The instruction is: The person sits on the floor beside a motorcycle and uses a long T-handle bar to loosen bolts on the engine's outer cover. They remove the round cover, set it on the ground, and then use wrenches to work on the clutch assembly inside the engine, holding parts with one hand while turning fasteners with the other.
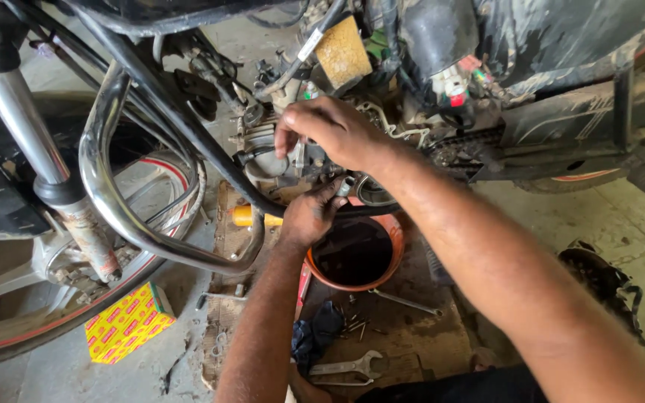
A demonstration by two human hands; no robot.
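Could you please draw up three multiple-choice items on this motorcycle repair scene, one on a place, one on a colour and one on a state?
1. Where does the orange bowl stand?
A. On the ground under the engine
B. On the motorcycle seat
C. On top of the front wheel

2. What colour is the small box beside the front wheel?
A. Plain blue
B. Yellow with red print
C. White

3. What is in the orange bowl?
A. Nothing, it is dry
B. Clear water
C. Dark liquid

Answers:
1. A, since the bowl sits low on the board, just below the left hand and the right hand at the engine.
2. B, since its faces show yellow with red marks.
3. C, since the surface inside the rim looks nearly black and glossy.
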